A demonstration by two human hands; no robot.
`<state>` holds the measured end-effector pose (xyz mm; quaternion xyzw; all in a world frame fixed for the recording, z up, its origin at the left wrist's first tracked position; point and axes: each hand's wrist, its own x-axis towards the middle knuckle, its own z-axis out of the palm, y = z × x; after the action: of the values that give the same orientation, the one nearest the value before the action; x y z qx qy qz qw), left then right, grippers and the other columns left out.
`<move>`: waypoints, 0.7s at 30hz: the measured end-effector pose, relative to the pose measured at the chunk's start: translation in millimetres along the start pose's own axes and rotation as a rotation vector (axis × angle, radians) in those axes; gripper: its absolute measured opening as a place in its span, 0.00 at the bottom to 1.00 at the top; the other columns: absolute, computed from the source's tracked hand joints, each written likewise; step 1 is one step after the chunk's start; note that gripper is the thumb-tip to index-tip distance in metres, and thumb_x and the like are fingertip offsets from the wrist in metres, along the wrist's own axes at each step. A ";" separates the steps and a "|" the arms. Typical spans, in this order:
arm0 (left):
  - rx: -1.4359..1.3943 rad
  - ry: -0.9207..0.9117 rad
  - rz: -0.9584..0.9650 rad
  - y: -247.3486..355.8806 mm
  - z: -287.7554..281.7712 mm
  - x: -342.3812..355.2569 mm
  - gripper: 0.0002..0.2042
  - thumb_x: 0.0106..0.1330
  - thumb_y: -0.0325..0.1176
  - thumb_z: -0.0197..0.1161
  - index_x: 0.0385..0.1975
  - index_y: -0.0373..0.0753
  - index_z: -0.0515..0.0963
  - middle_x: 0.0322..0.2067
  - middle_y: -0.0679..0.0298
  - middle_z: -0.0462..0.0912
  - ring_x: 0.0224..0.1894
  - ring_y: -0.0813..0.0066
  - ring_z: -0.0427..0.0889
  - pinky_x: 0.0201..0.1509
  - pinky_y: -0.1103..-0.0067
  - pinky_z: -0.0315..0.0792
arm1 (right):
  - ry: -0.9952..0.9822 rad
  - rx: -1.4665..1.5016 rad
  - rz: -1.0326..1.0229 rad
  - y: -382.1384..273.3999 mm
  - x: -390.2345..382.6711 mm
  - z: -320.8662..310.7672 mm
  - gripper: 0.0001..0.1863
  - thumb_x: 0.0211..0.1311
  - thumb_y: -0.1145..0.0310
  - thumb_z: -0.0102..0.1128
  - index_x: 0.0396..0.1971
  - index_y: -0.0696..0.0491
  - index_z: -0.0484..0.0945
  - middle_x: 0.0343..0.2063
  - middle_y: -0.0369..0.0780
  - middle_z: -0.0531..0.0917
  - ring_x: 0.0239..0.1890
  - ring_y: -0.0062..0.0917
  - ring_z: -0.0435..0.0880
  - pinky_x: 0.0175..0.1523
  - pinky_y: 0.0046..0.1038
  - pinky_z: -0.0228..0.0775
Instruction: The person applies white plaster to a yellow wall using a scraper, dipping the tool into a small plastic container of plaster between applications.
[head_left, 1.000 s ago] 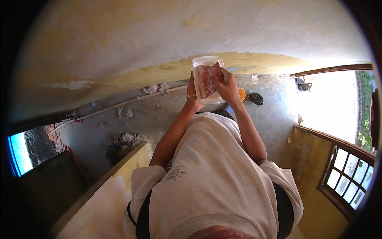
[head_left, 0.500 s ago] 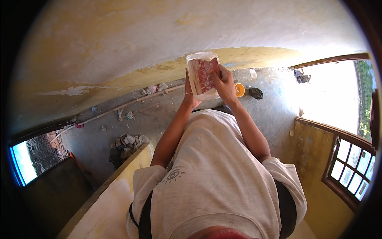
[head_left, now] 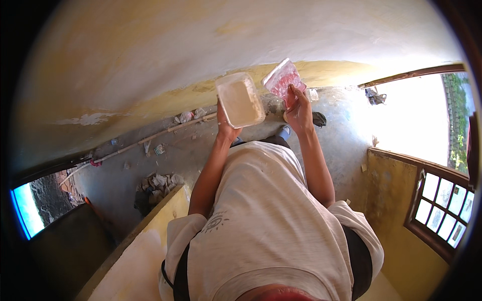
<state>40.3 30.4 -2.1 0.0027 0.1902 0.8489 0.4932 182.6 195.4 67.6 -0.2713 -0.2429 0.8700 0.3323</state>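
Note:
My left hand [head_left: 227, 124] is wrapped round the side of a clear plastic tub [head_left: 260, 109], holding it up in front of me. Smooth beige paste [head_left: 238, 103] covers the inside of the tub. Just to the right, my right hand [head_left: 300, 113] grips a flat red putty spreader [head_left: 285, 83], with the thumb on its face. White smears mark the spreader, and a pale band runs along its upper edge. It is tilted and apart from the tub. The left fingers behind the tub are hidden.
A patchy yellow and white wall [head_left: 165, 60] rises close ahead. On the grey floor lie a long pole [head_left: 150, 135], a rubbish heap [head_left: 159, 185] and a black bag [head_left: 319, 119]. A low yellow wall [head_left: 155, 220] stands at left; a paned window [head_left: 444, 205] and bright doorway are at right.
The red spreader has come out of the tub and moved right and up with my right hand. My left hand has shifted the tub slightly left, baring the paste inside.

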 end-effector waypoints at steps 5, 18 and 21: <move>-0.067 0.057 0.007 12.3 -12.7 -5.5 0.27 0.72 0.57 0.46 0.63 0.47 0.68 0.58 0.67 0.75 0.59 0.66 0.74 0.63 0.62 0.69 | 0.078 -0.028 -0.012 18.0 65.4 -76.5 0.11 0.67 0.71 0.55 0.48 0.53 0.72 0.43 0.36 0.80 0.44 0.21 0.81 0.49 0.26 0.75; -0.080 0.087 0.157 0.6 -18.0 -19.0 0.28 0.69 0.57 0.50 0.64 0.48 0.67 0.60 0.67 0.73 0.63 0.64 0.71 0.67 0.60 0.63 | 0.208 -0.209 0.237 78.9 194.7 -125.1 0.07 0.65 0.70 0.53 0.40 0.53 0.75 0.37 0.38 0.80 0.40 0.28 0.80 0.44 0.23 0.77; -0.091 0.075 0.179 -5.0 -13.9 -13.3 0.28 0.69 0.57 0.50 0.64 0.48 0.67 0.60 0.67 0.73 0.63 0.64 0.71 0.67 0.60 0.63 | 0.236 -0.132 0.187 75.5 211.8 -126.4 0.05 0.65 0.73 0.50 0.39 0.54 0.72 0.35 0.42 0.84 0.38 0.25 0.81 0.41 0.22 0.74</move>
<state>48.7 17.0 -14.2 -0.0346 0.1686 0.8968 0.4076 95.2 326.5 -136.6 -0.4144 -0.2326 0.8413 0.2576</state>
